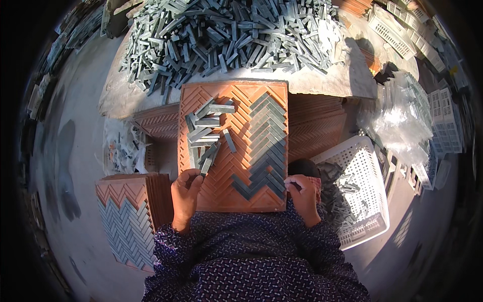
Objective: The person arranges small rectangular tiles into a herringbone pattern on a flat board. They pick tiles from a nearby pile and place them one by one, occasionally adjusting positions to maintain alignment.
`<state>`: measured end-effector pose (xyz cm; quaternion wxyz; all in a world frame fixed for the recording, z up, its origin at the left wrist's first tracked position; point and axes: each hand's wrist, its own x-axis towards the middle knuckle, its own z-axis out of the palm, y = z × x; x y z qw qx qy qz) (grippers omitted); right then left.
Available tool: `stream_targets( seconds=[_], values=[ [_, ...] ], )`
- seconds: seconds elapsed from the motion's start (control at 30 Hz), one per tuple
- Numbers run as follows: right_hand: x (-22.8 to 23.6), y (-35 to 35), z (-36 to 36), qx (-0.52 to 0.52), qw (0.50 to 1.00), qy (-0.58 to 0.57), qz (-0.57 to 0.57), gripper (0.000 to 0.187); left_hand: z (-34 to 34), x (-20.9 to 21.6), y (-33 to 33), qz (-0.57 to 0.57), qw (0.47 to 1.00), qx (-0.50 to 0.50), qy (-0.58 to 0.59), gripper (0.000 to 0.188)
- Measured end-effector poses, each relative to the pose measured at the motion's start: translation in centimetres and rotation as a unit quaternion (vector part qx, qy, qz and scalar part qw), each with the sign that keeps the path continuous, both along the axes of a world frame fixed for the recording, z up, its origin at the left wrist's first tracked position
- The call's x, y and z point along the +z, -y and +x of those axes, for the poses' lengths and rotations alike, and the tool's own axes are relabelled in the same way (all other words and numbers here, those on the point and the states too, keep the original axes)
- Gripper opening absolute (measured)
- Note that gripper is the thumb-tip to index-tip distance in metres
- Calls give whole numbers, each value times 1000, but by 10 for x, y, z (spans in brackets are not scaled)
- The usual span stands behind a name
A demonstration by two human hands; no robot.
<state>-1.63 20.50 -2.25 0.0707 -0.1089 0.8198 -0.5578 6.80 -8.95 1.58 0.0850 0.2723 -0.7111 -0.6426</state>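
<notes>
An orange herringbone-grooved tray [236, 203] is in front of me, its far end against the table's edge. Grey stone strips [266, 133] fill a zigzag band on its right side. A loose heap of strips [204, 122] lies on the upper left of the tray. My left hand [185, 199], at the tray's lower left edge, pinches the end of one grey stone strip [206, 166]. By the lower right edge, my right hand [304, 199] has thumb and finger pressed together; whatever is between them is too small to make out.
A big pile of grey strips [226, 40] covers the table [347, 83] beyond the tray. On the right stands a white perforated basket [372, 201] with more strips inside. Stacked filled trays [126, 226] stand at left. Clear plastic sheets [400, 118] are heaped at far right.
</notes>
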Motion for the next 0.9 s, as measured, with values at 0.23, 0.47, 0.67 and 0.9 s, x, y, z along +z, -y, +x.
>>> stream_targets(
  seconds=[0.23,0.47,0.67,0.9],
  values=[
    [8,12,1,-11,995,-82,64,9,32,-16,-40,18,995,-88,31,11],
    [9,20,-4,-4,990,-115,82,10,26,-18,-46,29,994,-81,60,13],
    [23,25,-8,-8,987,-116,111,10,26,-32,-30,-53,996,-69,23,15],
    [28,37,-10,22,987,-93,129,9,25,-37,-37,-39,997,-55,34,16]
  ],
)
